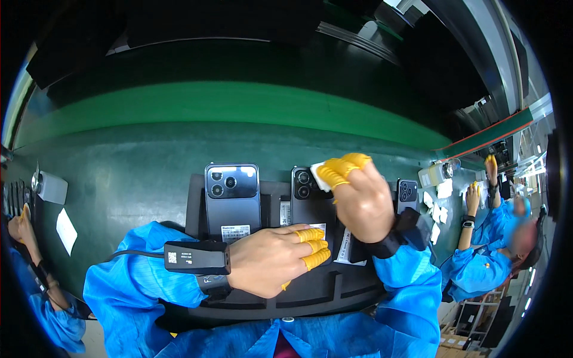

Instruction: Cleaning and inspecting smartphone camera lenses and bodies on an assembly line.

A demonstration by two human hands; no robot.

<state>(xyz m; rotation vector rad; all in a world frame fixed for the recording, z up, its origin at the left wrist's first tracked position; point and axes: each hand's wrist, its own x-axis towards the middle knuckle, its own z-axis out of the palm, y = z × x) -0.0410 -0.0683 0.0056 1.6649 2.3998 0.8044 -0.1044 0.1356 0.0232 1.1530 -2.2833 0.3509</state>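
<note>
Three dark smartphones lie back up in a black foam tray (206,298). My right hand (365,203), in yellow finger cots, is closed on a folded white wipe (322,178). It presses the wipe beside the camera lenses of the middle smartphone (303,206). Across that phone's lower end rests my left hand (271,259), fingers stretched out, also in yellow finger cots. A blue-grey smartphone (233,203) with a white label lies left of it. The right smartphone (408,192) is partly hidden by my right wrist.
A dispenser bottle (52,187) and a white sheet (67,231) stand at left on the green bench (131,155). Crumpled white wipes (436,213) and a container (433,175) are at right. Co-workers in blue sleeves (477,271) sit at both sides.
</note>
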